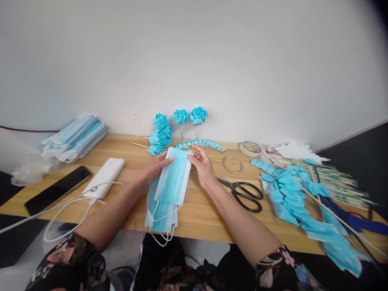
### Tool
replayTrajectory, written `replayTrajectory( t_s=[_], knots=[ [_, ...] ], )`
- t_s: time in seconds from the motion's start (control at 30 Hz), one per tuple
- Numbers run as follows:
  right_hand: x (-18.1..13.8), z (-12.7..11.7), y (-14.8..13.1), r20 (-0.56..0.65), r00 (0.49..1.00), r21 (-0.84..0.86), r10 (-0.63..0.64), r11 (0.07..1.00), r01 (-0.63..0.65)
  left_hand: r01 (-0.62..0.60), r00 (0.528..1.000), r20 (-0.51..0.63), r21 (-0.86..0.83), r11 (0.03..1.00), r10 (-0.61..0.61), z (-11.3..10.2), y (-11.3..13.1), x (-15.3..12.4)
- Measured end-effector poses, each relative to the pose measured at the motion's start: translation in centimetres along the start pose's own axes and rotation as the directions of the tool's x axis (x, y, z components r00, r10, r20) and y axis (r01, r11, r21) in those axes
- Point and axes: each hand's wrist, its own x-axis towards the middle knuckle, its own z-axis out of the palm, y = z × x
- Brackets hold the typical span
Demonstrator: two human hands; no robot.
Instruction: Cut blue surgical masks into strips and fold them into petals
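Note:
Between my two hands a light-blue pleated face mask (172,178) is held up above the table, tilted toward me. My left hand (157,165) pinches its upper left edge, thumb in front. At the upper right corner, my right hand (201,163) grips the same mask between thumb and fingers. Beneath it lie more blue masks (163,222) near the table's front edge, their white ear loops hanging over. Behind my hands a curved strip of folded blue pieces (201,143) rests on the table. Black-handled scissors (242,190) lie right of my right forearm.
Blue flowers (198,116) on sticks stand by the wall. A stack of masks (74,137), a phone (57,190) and a cabled white power bank (104,178) are left. Rightward lie a wire ring (233,164), tape (251,148), blue cut pieces (291,194) and wrapped sticks (339,186).

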Motion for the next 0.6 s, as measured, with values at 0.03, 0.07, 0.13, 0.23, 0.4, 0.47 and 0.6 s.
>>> replayTrajectory(
  t_s=[0.03, 0.07, 0.13, 0.23, 0.4, 0.47, 0.6],
  knots=[
    [0.1, -0.1, 0.0, -0.022, 1.000, 0.004, -0.003, 1.000, 0.003, 0.019, 0.999, 0.026, -0.003, 1.000, -0.019, 0.0, -0.1, 0.0],
    [0.1, -0.2, 0.1, -0.041, 0.999, 0.006, -0.003, 1.000, 0.004, 0.028, 0.999, 0.040, -0.003, 1.000, -0.028, 0.0, -0.1, -0.1],
    [0.4, -0.4, 0.3, -0.047, 0.999, 0.019, 0.016, 1.000, -0.015, 0.020, 0.999, 0.043, 0.005, 1.000, -0.021, 0.0, -0.3, 0.0],
    [0.5, -0.7, 0.9, 0.056, 0.993, 0.057, 0.106, 0.992, -0.109, -0.024, 1.000, 0.017, 0.006, 1.000, 0.024, -0.2, -0.6, 0.1],
    [-0.2, -0.2, 1.5, 0.183, 0.962, -0.026, 0.203, 0.979, -0.202, -0.081, 0.996, -0.025, 0.029, 0.996, 0.082, -0.3, -0.7, 0.3],
    [-0.5, -0.1, 1.5, 0.141, 0.970, -0.051, 0.196, 0.980, -0.191, -0.087, 0.996, -0.020, 0.049, 0.995, 0.089, -0.3, -0.8, 0.2],
    [-0.5, -0.2, 1.3, 0.051, 0.979, -0.040, 0.196, 0.980, -0.194, -0.088, 0.996, 0.001, 0.110, 0.990, 0.088, -0.3, -1.0, 0.2]
  ],
)
